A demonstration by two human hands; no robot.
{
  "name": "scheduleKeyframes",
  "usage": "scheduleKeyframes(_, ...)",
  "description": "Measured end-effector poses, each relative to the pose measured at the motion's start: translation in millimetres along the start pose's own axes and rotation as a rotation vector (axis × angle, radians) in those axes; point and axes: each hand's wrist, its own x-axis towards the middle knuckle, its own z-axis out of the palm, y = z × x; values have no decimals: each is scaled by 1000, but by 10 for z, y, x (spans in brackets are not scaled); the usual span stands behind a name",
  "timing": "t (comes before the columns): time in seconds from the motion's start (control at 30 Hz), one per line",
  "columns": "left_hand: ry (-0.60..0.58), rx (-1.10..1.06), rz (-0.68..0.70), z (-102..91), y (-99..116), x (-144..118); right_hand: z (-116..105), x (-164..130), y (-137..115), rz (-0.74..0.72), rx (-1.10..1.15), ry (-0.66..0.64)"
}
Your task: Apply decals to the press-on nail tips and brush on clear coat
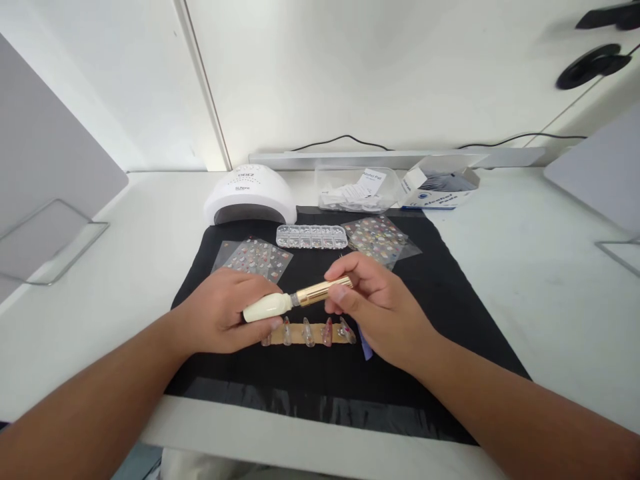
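White tabletop under a white wall; black mat at centre, white nail lamp at its upper left edge. Left hand clamped on cream bottle; right hand pinching gold cap. Long axis near-horizontal at frame centre, cap end right, slightly upward, above strip of nail tips.

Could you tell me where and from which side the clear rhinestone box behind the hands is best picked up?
Probably across its short width, near the middle of the rhinestone box, coming from above: it lies flat and long, left to right, on the black mat, with sticker sheets close at its ends but its long sides free.
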Motion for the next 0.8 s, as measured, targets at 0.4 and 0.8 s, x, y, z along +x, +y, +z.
scheduleKeyframes(0.4,-5,-26,-12,-9,8,-33,-134,99,7,-122,164,113)
scheduleKeyframes(0.8,20,115,3,-67,-42,-66,-248,188,32,-91,265,183)
